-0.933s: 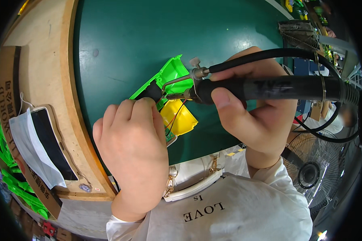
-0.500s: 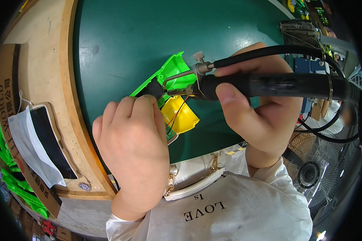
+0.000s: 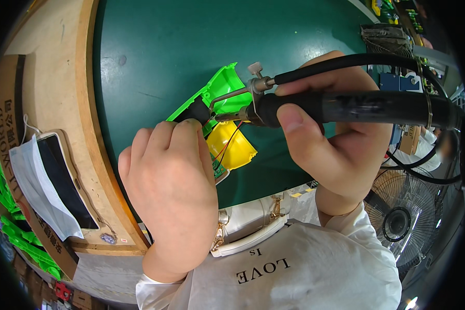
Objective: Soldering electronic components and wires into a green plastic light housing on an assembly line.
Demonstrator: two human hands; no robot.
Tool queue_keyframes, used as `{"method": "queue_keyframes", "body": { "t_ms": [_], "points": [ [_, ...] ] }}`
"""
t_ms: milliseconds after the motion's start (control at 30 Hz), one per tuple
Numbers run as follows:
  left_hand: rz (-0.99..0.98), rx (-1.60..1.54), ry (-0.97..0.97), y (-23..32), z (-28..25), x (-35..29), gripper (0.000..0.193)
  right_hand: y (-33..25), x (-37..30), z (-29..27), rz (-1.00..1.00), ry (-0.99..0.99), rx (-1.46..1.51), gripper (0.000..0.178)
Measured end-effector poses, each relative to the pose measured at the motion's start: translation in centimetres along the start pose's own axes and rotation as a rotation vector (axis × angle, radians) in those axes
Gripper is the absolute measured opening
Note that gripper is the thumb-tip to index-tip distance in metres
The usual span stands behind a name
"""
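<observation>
My right hand grips a black soldering iron with a metal solder feed tube clamped along it. The iron's tip meets a black part inside a green plastic shell. My left hand is closed at the near end of that shell, fingertips by the iron's tip; its fingers hide what they pinch. A yellow plastic piece lies just below, with red and black wires crossing it. Part of a green circuit board shows beside my left hand.
A wooden ledge borders the green tabletop on the left. On it lie a phone and a face mask. Green plastic parts fill a box at far left. A floor fan and another person's sleeve are at right.
Both hands stay almost in place, the iron's tip still at the black part. The iron's cable end and the green shell have shifted very slightly.
</observation>
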State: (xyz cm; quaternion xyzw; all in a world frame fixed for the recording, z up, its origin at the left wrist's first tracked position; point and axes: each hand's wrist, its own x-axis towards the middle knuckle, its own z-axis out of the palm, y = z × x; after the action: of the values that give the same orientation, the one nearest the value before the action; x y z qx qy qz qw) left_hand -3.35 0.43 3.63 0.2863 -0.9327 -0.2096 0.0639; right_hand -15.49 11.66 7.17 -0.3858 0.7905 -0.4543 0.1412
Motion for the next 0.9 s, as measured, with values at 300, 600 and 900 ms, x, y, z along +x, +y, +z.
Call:
{"method": "queue_keyframes", "body": {
  "t_ms": [300,600,900],
  "points": [
    [0.006,0.012,0.000,-0.05,0.11,-0.06,0.006,-0.18,0.15,-0.06,-0.030,-0.011,-0.053,0.020],
    [0.003,0.005,0.004,-0.15,0.23,-0.14,0.006,-0.38,0.26,0.15,-0.043,-0.001,-0.049,0.019],
    [0.004,0.015,0.001,-0.16,0.23,-0.08,0.006,-0.37,0.39,0.10,-0.053,-0.025,-0.079,0.019]
  ]
}}
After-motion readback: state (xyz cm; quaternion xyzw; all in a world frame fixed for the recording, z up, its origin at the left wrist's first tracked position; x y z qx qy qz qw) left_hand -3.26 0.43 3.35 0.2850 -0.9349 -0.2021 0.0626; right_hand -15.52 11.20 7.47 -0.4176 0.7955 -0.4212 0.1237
